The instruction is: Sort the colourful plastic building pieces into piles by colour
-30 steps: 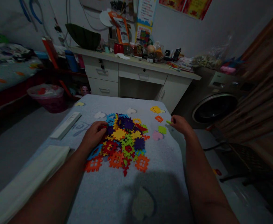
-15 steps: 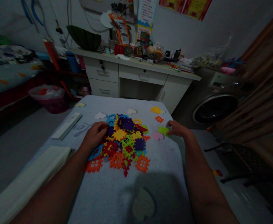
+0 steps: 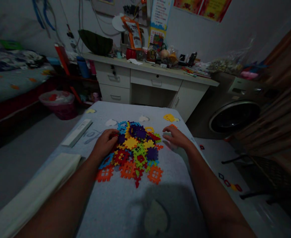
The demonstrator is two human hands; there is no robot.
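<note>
- Left hand (image 3: 107,143): knuckles up, fingers curled onto the 9 o'clock edge of the pile of colourful plastic interlocking tiles (image 3: 136,150). The fingertips are buried among the pieces, and I can't tell whether I'm pinching one.
- Right hand (image 3: 176,137): palm down and fingers spread flat, nothing clamped. It sits just off the pile's 2 o'clock edge, with the fingertips near the outer tiles.
- Something pale shows under my right palm, possibly a loose piece; the light is too dim to be sure.
- The pile sits mid-surface on the grey cloth-covered table (image 3: 125,211), between my hands.
- The orange square lattice tile (image 3: 155,174) lies flat at the pile's 5 o'clock corner.
- The yellow flat tile (image 3: 169,117) lies alone at 1 o'clock from the pile, well apart.
- The long white box (image 3: 77,133) lies at 9 o'clock, near the table's edge.
- The white desk with drawers (image 3: 155,79) is at 12 o'clock beyond the table, and the front-loading washing machine (image 3: 234,115) is at 2 o'clock.
</note>
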